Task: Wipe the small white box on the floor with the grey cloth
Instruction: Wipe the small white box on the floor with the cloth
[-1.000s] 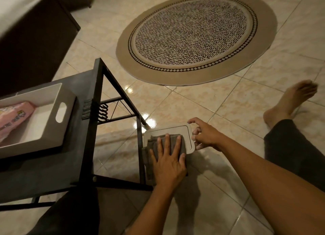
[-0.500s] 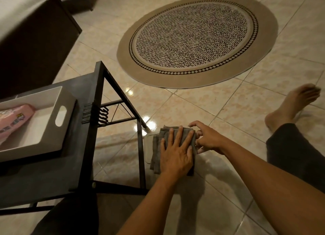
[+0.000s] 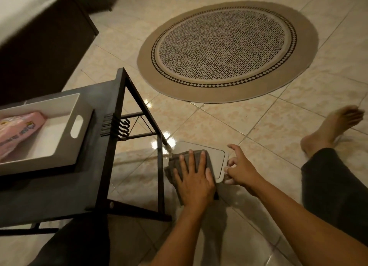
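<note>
The small white box (image 3: pixel 216 160) lies flat on the tiled floor, just right of the black table's leg. A folded grey cloth (image 3: pixel 196 159) covers its left half. My left hand (image 3: pixel 194 181) lies flat on the cloth with fingers spread, pressing it onto the box top. At the box's right edge, my right hand (image 3: pixel 240 169) holds it with thumb and fingertips. The near left part of the box is hidden under cloth and hand.
A low black metal-frame table (image 3: pixel 111 146) stands at the left, its leg close to the box. It carries a white tray (image 3: pixel 65 146) holding a pink packet (image 3: pixel 18 130). A round patterned rug (image 3: pixel 227 50) lies further ahead. My leg and bare foot (image 3: pixel 334 126) rest at the right.
My left hand slid the cloth forward over the box top, then back toward me and left, uncovering the right part of the lid. My right hand stayed at the box's right edge.
</note>
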